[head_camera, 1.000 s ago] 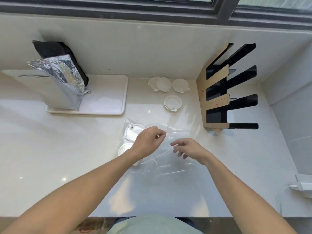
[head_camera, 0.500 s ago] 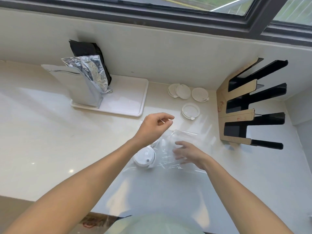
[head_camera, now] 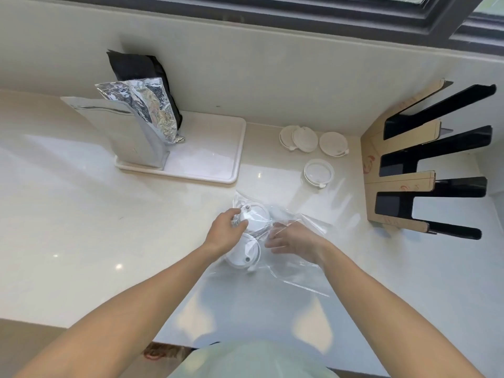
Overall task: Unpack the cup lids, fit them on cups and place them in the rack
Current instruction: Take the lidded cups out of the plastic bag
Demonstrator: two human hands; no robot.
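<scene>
A clear plastic bag [head_camera: 300, 236] lies crumpled on the white counter in front of me. Two white cup lids show at its left end, one further back [head_camera: 257, 214] and one nearer [head_camera: 242, 257], both under or against the film. My left hand [head_camera: 225, 234] curls its fingers around the left edge of the further lid. My right hand [head_camera: 293, 240] rests on the bag just to the right and pinches its film. The black and cardboard rack [head_camera: 403, 170] stands at the right with its slots holding nothing. No cups are in view.
Several loose lids lie at the back: two overlapping [head_camera: 298, 137], one beside them [head_camera: 333, 143], and one nearer [head_camera: 318, 173]. A white tray [head_camera: 212, 165] at the back left carries silver foil bags [head_camera: 131, 132] and a black bag [head_camera: 139, 68]. A wall runs behind.
My left hand dropped from above the bag onto the further lid. My right hand shifted slightly along the bag. The second lid now lies below my left hand. The camera view moved.
</scene>
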